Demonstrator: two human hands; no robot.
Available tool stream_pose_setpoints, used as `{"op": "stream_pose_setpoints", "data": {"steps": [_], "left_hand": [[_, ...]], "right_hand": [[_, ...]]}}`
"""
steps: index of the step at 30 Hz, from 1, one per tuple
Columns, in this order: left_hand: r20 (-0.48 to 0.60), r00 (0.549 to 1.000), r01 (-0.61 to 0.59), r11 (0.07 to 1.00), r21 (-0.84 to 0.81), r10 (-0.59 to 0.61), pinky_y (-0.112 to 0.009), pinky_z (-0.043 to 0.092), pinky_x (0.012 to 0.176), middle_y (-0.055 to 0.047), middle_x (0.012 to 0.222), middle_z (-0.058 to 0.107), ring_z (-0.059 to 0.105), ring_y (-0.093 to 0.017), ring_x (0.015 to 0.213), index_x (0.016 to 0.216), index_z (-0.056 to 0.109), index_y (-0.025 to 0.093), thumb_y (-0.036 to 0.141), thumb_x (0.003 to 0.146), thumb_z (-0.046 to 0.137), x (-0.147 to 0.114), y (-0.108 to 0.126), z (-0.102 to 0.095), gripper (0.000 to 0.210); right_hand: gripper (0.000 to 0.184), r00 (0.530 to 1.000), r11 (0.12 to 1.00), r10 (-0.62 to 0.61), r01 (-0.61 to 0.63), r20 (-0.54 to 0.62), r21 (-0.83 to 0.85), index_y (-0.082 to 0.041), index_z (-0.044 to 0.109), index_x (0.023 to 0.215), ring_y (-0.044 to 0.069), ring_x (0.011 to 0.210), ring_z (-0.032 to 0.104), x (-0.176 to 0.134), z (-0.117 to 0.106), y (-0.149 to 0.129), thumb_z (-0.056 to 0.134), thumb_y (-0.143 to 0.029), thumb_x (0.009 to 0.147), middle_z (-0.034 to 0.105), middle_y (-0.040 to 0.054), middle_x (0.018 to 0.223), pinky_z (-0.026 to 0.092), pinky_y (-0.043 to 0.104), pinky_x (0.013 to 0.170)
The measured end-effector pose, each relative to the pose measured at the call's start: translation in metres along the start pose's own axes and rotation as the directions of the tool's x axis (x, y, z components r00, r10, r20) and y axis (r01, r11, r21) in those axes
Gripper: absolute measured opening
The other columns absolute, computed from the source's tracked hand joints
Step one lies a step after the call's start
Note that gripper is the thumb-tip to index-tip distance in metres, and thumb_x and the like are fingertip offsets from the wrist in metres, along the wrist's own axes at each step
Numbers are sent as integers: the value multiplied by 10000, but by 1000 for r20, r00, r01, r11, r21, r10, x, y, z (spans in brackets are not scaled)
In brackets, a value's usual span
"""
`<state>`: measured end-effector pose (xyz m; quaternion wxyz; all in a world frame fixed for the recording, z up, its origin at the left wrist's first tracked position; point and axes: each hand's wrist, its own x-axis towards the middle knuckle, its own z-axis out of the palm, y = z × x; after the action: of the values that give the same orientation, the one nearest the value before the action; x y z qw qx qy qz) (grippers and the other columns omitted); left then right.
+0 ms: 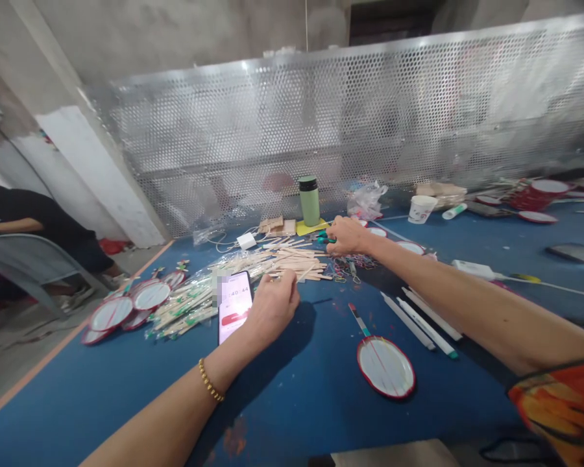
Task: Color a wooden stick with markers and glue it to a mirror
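My left hand is closed on a thin wooden stick, beside a lit phone that lies on the table. Further back, my right hand has its fingers closed around a small tool with teal handles, whose kind is not clear. Under and left of that tool lies a pile of flat wooden sticks. Colourful small loops are scattered just in front of my right hand. Nearer to me rests a round white paddle with a red rim, its short handle pointing away.
Red-rimmed discs and bagged sticks cover the left side. A green bottle and paper cup stand toward the mesh panel. Several markers lie under my right forearm. A person sits far left.
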<state>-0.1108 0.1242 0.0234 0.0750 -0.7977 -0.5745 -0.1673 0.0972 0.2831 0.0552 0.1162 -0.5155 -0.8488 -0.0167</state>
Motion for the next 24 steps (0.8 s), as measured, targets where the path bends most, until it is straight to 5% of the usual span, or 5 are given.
{"op": "stream_pose_setpoints", "data": {"steps": [4, 8, 11, 18, 24], "left_hand": [[13, 999, 45, 997, -58, -44, -309, 407, 638, -62, 722, 685, 652, -252, 671, 1047, 566, 155, 112, 941, 431, -2, 3, 0, 177], [52, 998, 47, 986, -158, -39, -274, 405, 617, -42, 754, 711, 674, -217, 698, 1066, 562, 179, 99, 942, 418, -4, 6, 1, 205], [21, 998, 69, 975, -211, -66, -272, 407, 619, -32, 733, 696, 662, -204, 679, 982, 564, 199, 115, 956, 375, -5, 5, -1, 208], [-311, 938, 45, 945, -323, -151, -283, 412, 621, -27, 747, 673, 622, -201, 661, 967, 570, 213, 306, 1017, 352, -8, 4, -16, 242], [-422, 905, -99, 937, -335, -55, -257, 431, 654, -33, 846, 710, 636, -160, 694, 1003, 596, 197, 257, 1016, 388, -15, 16, -29, 217]], "right_hand": [[298, 997, 967, 43, -25, -66, 253, -150, 749, 877, 233, 852, 615, -34, -25, 8, 507, -319, 839, 698, 72, 820, 423, 305, 731], [414, 992, 854, 78, -12, -104, 520, -200, 737, 907, 191, 846, 629, -82, -35, 3, 353, -355, 909, 717, 65, 867, 461, 283, 719], [337, 990, 405, 143, -72, 15, 912, -214, 702, 694, 199, 793, 607, -114, -33, -12, 548, -498, 790, 694, 72, 795, 459, 298, 701], [395, 983, 254, 92, -177, 158, 951, -219, 674, 557, 160, 665, 558, -154, -44, -49, 685, -588, 699, 624, 24, 659, 433, 280, 634], [386, 969, 181, 79, -246, 235, 952, -218, 726, 590, 160, 612, 570, -168, -44, -59, 682, -579, 719, 657, 38, 655, 444, 284, 572]]}}
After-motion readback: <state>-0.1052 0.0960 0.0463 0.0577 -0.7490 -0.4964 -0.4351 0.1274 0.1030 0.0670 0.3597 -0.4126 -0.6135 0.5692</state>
